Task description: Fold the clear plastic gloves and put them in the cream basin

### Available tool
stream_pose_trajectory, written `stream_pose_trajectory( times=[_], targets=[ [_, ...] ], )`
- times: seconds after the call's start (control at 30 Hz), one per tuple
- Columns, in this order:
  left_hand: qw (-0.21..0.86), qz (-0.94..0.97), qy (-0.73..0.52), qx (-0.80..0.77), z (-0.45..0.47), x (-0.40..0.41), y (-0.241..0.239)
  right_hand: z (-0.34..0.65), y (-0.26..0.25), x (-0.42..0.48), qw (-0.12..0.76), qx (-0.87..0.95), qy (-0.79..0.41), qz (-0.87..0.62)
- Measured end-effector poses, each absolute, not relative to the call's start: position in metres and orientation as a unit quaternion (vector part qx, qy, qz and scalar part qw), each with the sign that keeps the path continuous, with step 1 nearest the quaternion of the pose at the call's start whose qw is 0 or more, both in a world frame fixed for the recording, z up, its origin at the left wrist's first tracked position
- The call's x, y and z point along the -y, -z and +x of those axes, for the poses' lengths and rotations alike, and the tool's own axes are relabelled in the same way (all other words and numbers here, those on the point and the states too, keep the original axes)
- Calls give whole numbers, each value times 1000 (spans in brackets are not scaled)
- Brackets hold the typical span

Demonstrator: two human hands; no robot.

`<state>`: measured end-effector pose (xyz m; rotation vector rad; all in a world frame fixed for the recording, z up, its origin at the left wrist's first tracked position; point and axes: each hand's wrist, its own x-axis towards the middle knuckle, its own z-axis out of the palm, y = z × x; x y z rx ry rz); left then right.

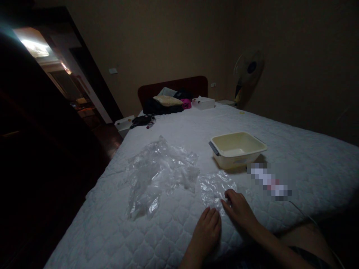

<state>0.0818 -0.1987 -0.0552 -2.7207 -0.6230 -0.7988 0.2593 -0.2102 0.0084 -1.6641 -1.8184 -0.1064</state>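
Note:
A small clear plastic bag (214, 185) lies crinkled on the white quilted bed, just in front of my hands. My left hand (206, 229) is closed at its near edge, fingers together and the thumb hidden. On the bag's right side, my right hand (240, 212) has curled fingers and a bent thumb gripping the plastic. Left of it spreads a larger heap of clear plastic bags (165, 168), loosely piled and touching or close to the small bag. Beyond my right hand stands a cream plastic basin (238, 151) with grey handles, with nothing seen inside.
To the right lies a blurred-out white object (269, 181) with a cord. Clothes and a pillow (167, 101) are heaped by the headboard (174, 84), beside a white box (203, 102). A fan (249, 67) stands in the far corner. The bed's left edge drops to a dark floor.

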Motion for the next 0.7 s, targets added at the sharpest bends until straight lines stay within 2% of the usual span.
stream_pose_trajectory(
  times=[0.13, 0.4, 0.7],
  targets=[
    [119, -928, 283, 209, 82, 199, 55, 261, -6, 211, 326, 720, 14, -613],
    [132, -918, 308, 212, 82, 200, 55, 258, -1, 213, 255, 769, 9, -586],
    [116, -900, 365, 209, 82, 199, 49, 286, -14, 216, 328, 738, -23, -589]
  ],
)
